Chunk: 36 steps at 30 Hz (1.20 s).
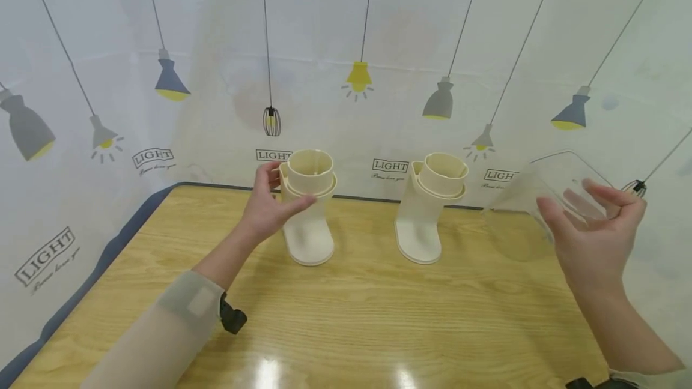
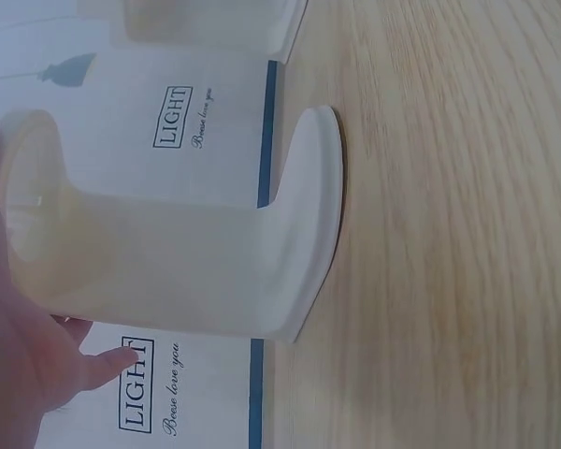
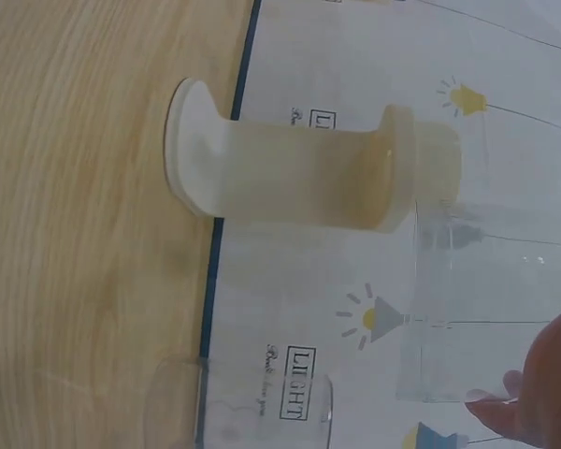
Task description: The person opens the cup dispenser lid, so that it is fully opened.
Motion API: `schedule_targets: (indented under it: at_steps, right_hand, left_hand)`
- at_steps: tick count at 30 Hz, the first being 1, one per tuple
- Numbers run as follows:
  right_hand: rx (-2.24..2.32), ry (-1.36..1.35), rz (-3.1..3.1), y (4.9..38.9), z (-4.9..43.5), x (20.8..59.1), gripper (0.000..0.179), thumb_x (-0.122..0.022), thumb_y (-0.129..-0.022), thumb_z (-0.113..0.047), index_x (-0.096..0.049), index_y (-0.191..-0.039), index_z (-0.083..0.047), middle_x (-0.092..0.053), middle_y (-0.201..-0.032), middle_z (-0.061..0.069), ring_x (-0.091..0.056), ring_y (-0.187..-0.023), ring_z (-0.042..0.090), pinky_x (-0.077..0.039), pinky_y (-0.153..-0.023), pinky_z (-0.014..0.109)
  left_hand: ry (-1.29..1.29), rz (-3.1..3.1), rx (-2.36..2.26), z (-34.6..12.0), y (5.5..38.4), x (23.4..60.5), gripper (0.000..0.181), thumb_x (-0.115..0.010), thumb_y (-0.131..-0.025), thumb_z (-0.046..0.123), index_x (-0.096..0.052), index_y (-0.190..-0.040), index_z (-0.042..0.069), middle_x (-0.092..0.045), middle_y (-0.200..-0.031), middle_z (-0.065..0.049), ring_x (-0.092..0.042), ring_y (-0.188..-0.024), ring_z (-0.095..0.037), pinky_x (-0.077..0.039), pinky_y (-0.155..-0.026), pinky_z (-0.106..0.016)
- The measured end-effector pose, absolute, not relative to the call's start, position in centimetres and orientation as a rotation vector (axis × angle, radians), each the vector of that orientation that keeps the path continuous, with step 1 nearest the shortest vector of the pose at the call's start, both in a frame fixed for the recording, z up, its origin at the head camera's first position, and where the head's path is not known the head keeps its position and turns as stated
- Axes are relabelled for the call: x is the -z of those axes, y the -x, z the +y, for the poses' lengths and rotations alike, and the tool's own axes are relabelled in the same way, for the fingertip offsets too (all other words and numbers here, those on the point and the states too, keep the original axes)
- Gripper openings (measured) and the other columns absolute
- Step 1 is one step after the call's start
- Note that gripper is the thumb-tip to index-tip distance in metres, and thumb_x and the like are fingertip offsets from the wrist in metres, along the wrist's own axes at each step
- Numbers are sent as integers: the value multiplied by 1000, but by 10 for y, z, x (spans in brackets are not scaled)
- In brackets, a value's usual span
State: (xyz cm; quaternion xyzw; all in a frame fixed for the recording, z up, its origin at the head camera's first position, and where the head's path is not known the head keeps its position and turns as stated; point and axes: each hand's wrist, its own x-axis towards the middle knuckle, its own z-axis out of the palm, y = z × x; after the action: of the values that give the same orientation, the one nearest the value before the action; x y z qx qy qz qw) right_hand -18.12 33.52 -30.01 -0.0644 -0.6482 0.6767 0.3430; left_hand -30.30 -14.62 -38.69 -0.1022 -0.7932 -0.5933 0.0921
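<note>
My left hand point(image 1: 265, 209) grips the upper part of the left cream plastic stand point(image 1: 309, 236), thumb in front and fingers at its back left side. That stand is upright, with a round open collar on top and a rounded foot on the table. In the left wrist view the hand point(image 2: 23, 327) lies against the collar end. Raised at the right, my right hand point(image 1: 597, 245) pinches a clear see-through container point(image 3: 486, 309) by its edge. A matching cream stand point(image 1: 421, 230) stands between the hands, touched by neither.
Another clear, cup-like vessel point(image 1: 516, 230) stands on the right side of the wooden table point(image 1: 351, 317), its outline faint. Behind the table's dark back edge hangs a pale cloth point(image 1: 324, 35) printed with lamps.
</note>
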Motion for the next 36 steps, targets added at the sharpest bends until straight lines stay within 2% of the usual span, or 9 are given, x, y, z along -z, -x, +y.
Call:
schedule_targets:
  at_steps: [7, 11, 15, 18, 22, 26, 30, 34, 36]
  right_hand:
    - [-1665, 380, -1802, 182, 360, 321, 76, -94, -84, -6, -46, -140, -28, -50, -146, -11, -62, -127, 10, -54, -84, 5]
    - [-1502, 483, -2003, 180, 375, 336, 75, -92, -90, -20, -41, -142, -36, -46, -146, -18, -58, -124, 3, -49, -86, 3]
    - [-1353, 576, -2216, 176, 391, 354, 75, -88, -94, -38, -32, -144, -44, -36, -155, -19, -51, -121, -1, -46, -82, 5]
    - [-1311, 631, -2313, 172, 402, 365, 78, -85, -95, -46, -26, -146, -47, -27, -172, -5, -50, -134, 15, -45, -74, 6]
    - [-1270, 666, -2378, 171, 413, 373, 84, -82, -96, -52, -20, -152, -42, -11, -182, 15, -36, -153, 39, -43, -67, 6]
    - [-1212, 691, -2418, 173, 422, 380, 93, -80, -97, -55, -16, -160, -29, -12, -180, 22, -36, -151, 48, -39, -69, 9]
    - [-1184, 745, -2442, 173, 431, 387, 100, -77, -98, -59, -13, -164, -21, -14, -179, 22, -37, -152, 51, -49, -85, 22]
    - [-1178, 802, -2450, 173, 434, 391, 97, -74, -99, -60, -14, -163, -19, -16, -178, 23, -38, -153, 51, -52, -101, 41]
    - [-1182, 812, -2451, 173, 434, 393, 95, -73, -100, -59, -15, -162, -18, -16, -177, 24, -37, -153, 52, -50, -104, 45]
  left_hand:
    - [349, -2383, 1746, -147, 303, 388, 115, -88, -90, 43, -16, -176, 19, -33, -176, -14, -35, -160, -36, -30, -129, -69]
    - [307, -2383, 1768, -143, 302, 388, 124, -93, -85, 45, -13, -177, 20, -27, -177, -13, -32, -162, -36, -31, -129, -70]
    - [268, -2359, 1768, -137, 304, 385, 128, -98, -80, 46, -16, -175, 16, -30, -175, -15, -35, -159, -38, -36, -128, -68]
    - [240, -2352, 1761, -134, 305, 383, 130, -100, -77, 48, -19, -174, 15, -33, -172, -15, -37, -157, -38, -38, -127, -65]
    - [222, -2351, 1752, -132, 305, 381, 129, -100, -77, 48, -21, -172, 15, -36, -169, -15, -40, -155, -37, -41, -126, -63]
    - [230, -2336, 1741, -132, 305, 382, 125, -100, -78, 46, -22, -171, 14, -40, -164, -16, -45, -148, -36, -46, -122, -61]
    - [253, -2332, 1727, -132, 306, 383, 123, -98, -80, 44, -22, -171, 14, -41, -163, -17, -46, -145, -37, -47, -120, -60]
    - [261, -2354, 1706, -131, 307, 383, 125, -97, -80, 45, -20, -173, 14, -39, -165, -18, -46, -148, -39, -46, -122, -61]
    - [261, -2368, 1693, -132, 307, 383, 125, -97, -80, 46, -20, -173, 14, -38, -166, -18, -45, -150, -39, -46, -122, -61]
